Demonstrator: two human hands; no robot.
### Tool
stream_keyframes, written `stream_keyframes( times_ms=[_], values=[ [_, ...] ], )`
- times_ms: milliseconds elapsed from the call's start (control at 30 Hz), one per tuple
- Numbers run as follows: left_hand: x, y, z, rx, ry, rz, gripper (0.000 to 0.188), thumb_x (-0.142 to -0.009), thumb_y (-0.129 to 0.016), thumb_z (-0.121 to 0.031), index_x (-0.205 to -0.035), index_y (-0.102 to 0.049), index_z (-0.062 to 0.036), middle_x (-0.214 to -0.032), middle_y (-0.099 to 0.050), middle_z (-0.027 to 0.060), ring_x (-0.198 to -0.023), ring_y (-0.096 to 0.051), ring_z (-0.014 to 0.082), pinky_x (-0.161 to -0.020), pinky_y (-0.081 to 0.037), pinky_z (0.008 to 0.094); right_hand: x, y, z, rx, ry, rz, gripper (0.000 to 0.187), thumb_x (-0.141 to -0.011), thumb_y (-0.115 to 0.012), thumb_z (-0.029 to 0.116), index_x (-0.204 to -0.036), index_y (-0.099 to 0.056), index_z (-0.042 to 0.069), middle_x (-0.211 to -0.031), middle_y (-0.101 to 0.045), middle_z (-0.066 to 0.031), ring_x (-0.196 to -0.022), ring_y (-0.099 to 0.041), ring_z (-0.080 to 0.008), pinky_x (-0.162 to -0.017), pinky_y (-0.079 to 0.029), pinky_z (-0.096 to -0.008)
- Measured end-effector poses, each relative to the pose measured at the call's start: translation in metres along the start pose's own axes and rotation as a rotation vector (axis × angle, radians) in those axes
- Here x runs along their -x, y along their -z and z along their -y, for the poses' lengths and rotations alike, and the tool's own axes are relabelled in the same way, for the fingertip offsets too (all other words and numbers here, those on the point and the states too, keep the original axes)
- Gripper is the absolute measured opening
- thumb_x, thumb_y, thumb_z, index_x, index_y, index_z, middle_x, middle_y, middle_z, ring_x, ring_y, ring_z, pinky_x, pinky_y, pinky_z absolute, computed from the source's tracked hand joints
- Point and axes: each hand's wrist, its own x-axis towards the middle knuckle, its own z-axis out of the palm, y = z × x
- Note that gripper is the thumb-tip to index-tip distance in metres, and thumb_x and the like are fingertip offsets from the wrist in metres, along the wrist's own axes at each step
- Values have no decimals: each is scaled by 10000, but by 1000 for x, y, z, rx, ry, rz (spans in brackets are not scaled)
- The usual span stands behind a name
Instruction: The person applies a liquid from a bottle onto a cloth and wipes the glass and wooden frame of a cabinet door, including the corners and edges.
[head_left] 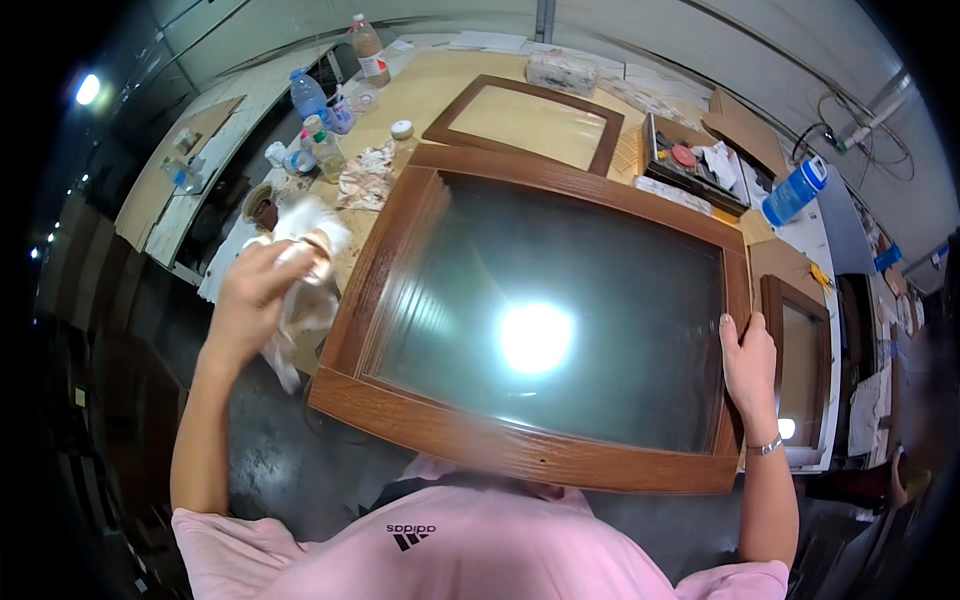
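Note:
A brown wooden cabinet door with a dark glass pane [560, 260] is tilted up in front of me, its near edge close to my body. My right hand [750, 365] grips the door's right side, thumb over the frame. Off the door's left edge, my left hand [252, 300] is closed around a crumpled white rag [312, 305], which hangs down and is partly blurred. A bright light reflects in the glass. Behind the door lies a smaller brown frame [612, 140].
Several bottles, including a blue one [307, 95], and a stained rag [366, 178] stand on the worktable [425, 75] at the far left. At the far right are an open tool box [690, 165] and a blue water bottle [795, 190]. Another small frame [822, 370] lies beside my right hand.

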Motion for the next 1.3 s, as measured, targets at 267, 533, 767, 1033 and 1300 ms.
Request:
stream_keyframes(
  times_ms=[267,533,767,1033,1300],
  values=[
    [2,-29,-23,509,-140,233,280,-809,-736,-97,-1084,-776,-126,-1170,-685,72,-1097,-591,234,-965,-465,355,5,5,-7,27,25,-49,437,-970,-571,329,-874,-495,-90,-721,-589,-337,-734,-599,-514,-665,-464,-543],
    [-148,-118,30,722,75,-49,199,-887,-672,-117,-1065,-758,-94,-1040,-621,67,-1046,-588,236,-961,-451,343,-2,-5,-3,23,46,-32,428,-978,-558,332,-884,-501,-82,-736,-601,-332,-742,-602,-511,-675,-465,-546],
    [-14,-66,-17,689,14,105,160,-839,-717,-119,-982,-786,-101,-971,-641,64,-933,-605,236,-834,-480,351,2,3,-11,27,-38,-43,413,-980,-557,318,-914,-504,-86,-728,-602,-325,-733,-604,-505,-660,-467,-536],
    [-14,-50,-7,535,-205,116,199,-772,-772,-100,-967,-804,-125,-999,-670,44,-905,-608,232,-780,-478,347,4,3,-4,6,-3,-49,387,-955,-591,296,-888,-503,-74,-698,-585,-323,-706,-596,-504,-637,-450,-548],
    [-205,-131,47,541,17,-44,180,-860,-710,-131,-1027,-765,-93,-971,-696,54,-899,-672,233,-834,-515,338,0,-2,7,17,-25,-34,428,-946,-599,330,-907,-530,-91,-758,-619,-346,-762,-619,-525,-689,-483,-565]
  ],
)
